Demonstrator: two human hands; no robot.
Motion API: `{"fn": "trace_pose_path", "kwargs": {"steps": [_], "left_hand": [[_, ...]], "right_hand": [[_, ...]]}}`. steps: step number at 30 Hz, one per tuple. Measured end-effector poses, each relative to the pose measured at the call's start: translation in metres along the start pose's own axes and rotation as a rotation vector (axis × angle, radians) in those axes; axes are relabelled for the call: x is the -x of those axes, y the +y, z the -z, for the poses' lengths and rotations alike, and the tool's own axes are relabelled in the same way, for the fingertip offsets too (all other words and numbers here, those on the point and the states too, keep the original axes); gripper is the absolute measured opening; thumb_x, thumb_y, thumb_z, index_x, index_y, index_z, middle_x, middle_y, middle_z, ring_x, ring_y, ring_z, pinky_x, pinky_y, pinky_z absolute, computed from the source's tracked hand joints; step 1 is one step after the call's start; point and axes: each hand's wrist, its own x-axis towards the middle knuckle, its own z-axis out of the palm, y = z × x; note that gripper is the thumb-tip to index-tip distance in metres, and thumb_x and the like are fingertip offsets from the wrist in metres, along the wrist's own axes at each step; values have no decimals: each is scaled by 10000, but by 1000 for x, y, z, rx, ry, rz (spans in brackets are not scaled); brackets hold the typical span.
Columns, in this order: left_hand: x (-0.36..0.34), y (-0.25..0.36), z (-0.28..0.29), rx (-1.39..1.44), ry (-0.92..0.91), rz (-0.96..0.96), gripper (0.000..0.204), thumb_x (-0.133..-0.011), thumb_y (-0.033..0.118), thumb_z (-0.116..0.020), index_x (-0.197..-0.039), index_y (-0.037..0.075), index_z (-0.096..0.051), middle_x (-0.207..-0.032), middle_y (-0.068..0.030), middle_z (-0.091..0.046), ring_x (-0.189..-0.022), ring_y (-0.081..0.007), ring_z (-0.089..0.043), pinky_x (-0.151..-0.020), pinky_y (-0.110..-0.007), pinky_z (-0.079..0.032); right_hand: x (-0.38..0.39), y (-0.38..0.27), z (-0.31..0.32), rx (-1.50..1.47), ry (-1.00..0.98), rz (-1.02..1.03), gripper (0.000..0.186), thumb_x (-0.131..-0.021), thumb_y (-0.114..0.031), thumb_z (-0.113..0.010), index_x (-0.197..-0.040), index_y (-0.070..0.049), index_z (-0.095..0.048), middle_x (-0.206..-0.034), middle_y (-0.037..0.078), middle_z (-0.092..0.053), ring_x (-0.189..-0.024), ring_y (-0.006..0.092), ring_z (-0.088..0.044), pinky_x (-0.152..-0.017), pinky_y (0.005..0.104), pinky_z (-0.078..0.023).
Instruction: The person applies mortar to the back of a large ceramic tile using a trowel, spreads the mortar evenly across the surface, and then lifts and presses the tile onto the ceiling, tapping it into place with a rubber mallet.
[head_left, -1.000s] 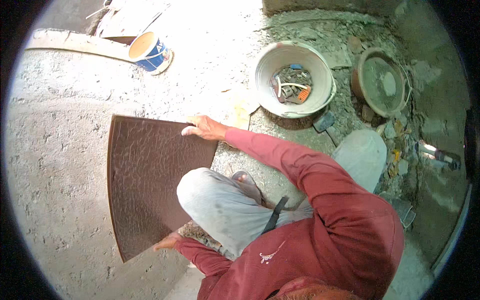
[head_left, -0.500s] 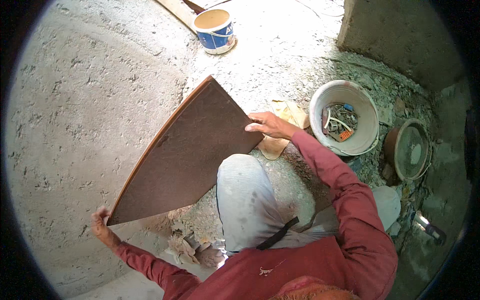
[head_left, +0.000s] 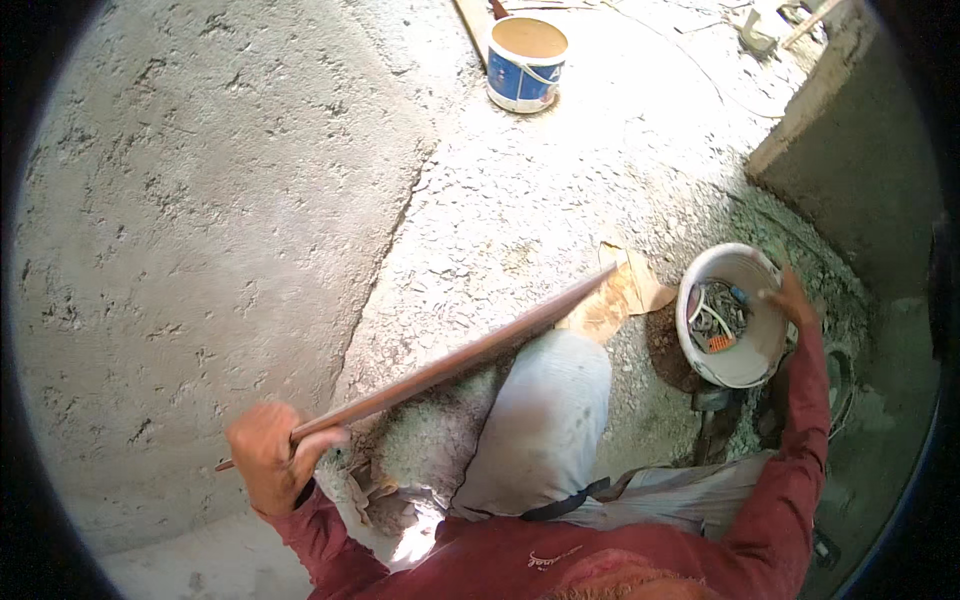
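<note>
My left hand [head_left: 275, 450] grips the dark brown panel [head_left: 440, 365] near its lower-left end; the panel stands nearly edge-on, showing a long narrow edge that runs up to the right past my raised knee. Its far end meets a torn tan sheet [head_left: 640, 285] on the rubble. My right hand [head_left: 785, 295] is on the right rim of the white bucket [head_left: 735, 260], its thumb turned inward. Inside the bucket lie small tools [head_left: 715, 320], a white looped piece and an orange item.
A blue-and-white paint pail [head_left: 525, 80] stands at the top beside a board [head_left: 470, 30]. Cables and loose items [head_left: 760, 35] lie beyond. A rough concrete wall [head_left: 200, 230] fills the left, another concrete wall [head_left: 820, 130] the right. A second bucket [head_left: 840, 385] is half hidden behind my right arm.
My left hand has lifted the panel from lying broad-face up to nearly edge-on. My right hand has left the panel and moved right onto the white bucket's rim. The view has shifted.
</note>
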Motion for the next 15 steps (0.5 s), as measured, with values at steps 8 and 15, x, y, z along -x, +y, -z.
{"fn": "trace_pose_path", "kwargs": {"steps": [8, 15], "left_hand": [[30, -24, 6, 87, 1, 66, 469, -689, 488, -804, -687, 63, -607, -594, -67, -550, -524, -262, -521, -496, -368, -357], [50, -30, 12, 101, 16, 217, 492, -767, 524, -758, -664, 75, -584, -596, -61, -576, -541, -262, -575, -514, -362, -397]], "right_hand": [[-65, -83, -12, -29, -182, -16, 515, -888, -244, -699, -1302, 27, -557, -1169, 163, -659, -1084, 241, -626, -948, 399, -483], [-168, -250, -74, -693, -186, -18, 509, -912, -246, -664, -1345, -7, -548, -1126, 129, -675, -958, 220, -679, -842, 366, -560]]}}
